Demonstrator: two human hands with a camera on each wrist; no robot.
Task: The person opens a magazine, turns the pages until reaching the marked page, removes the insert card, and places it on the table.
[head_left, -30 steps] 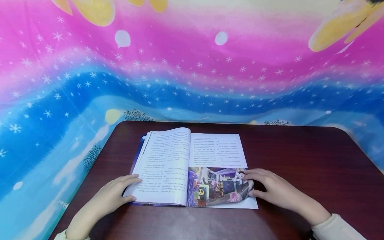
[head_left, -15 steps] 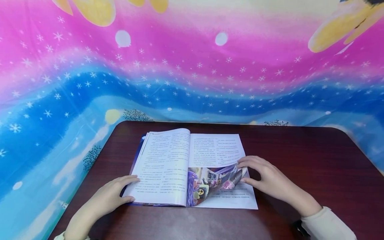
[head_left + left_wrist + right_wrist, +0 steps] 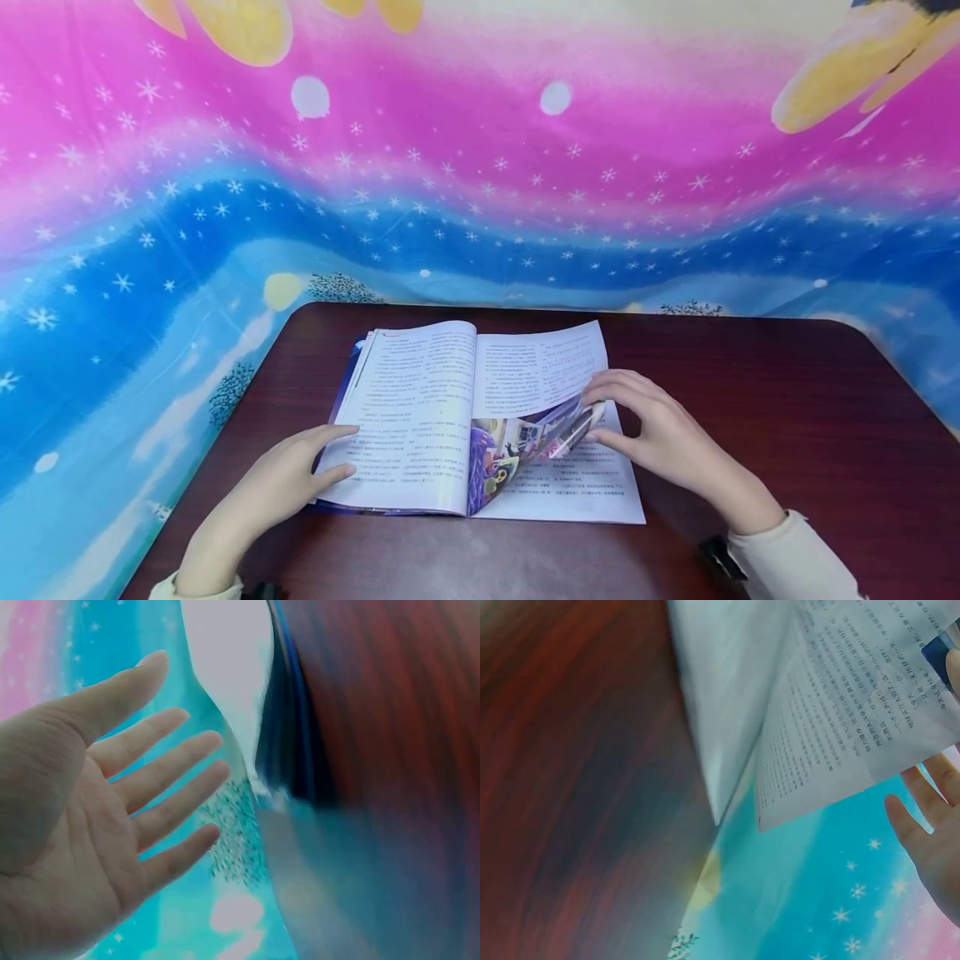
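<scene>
An open magazine (image 3: pixel 405 400) lies on the table, its left side a curved page of printed text. My right hand (image 3: pixel 648 425) pinches the outer edge of the right-hand page (image 3: pixel 536 367), between thumb and fingers. That page bends up, its colour picture folding over and its far corner lifted; another text page (image 3: pixel 570 496) shows beneath. In the right wrist view the raised page (image 3: pixel 840 727) stands away from the sheets below, partly hiding the fingers. My left hand (image 3: pixel 288 471) is at the magazine's left edge, fingers extended over the margin; the left wrist view shows its palm with fingers spread.
The dark red-brown wooden table (image 3: pixel 765 400) extends on both sides of the magazine. Behind it and along the left hangs a pink and blue cloth (image 3: pixel 480 192) with snowflakes. Dark bands (image 3: pixel 723 557) show by both pale sleeves (image 3: pixel 795 558).
My right hand has moved up and leftward with the page edge, curling the page and uncovering text underneath. My left hand has risen slightly and shifted right over the left page.
</scene>
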